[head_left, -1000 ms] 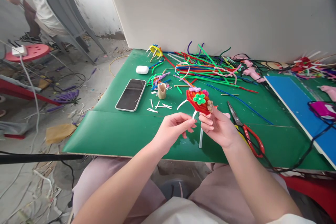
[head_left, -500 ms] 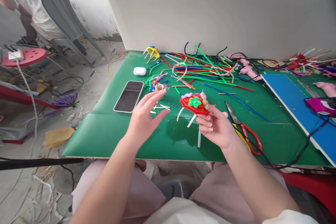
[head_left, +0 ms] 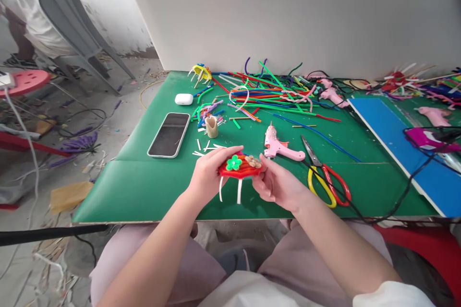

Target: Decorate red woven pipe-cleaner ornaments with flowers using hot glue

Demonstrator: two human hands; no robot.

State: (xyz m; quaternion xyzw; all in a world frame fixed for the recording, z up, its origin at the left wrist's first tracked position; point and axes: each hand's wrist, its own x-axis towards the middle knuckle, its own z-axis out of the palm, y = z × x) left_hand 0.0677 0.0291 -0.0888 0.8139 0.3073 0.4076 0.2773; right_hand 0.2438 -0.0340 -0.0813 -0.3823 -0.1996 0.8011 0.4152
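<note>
Pinching the red, fuzzy pipe-cleaner canopy (head_left: 240,173) between my left hand (head_left: 207,170) and right hand (head_left: 279,184) above the green-topped table's (head_left: 144,187) near middle, I should grip lightly, sparing its green fuzzy flower (head_left: 234,162).

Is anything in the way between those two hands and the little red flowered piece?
Nothing visible is: the left hand and right hand hold the red flowered piece at opposite edges. The pink glue gun is just beyond the right hand, not between.
</note>
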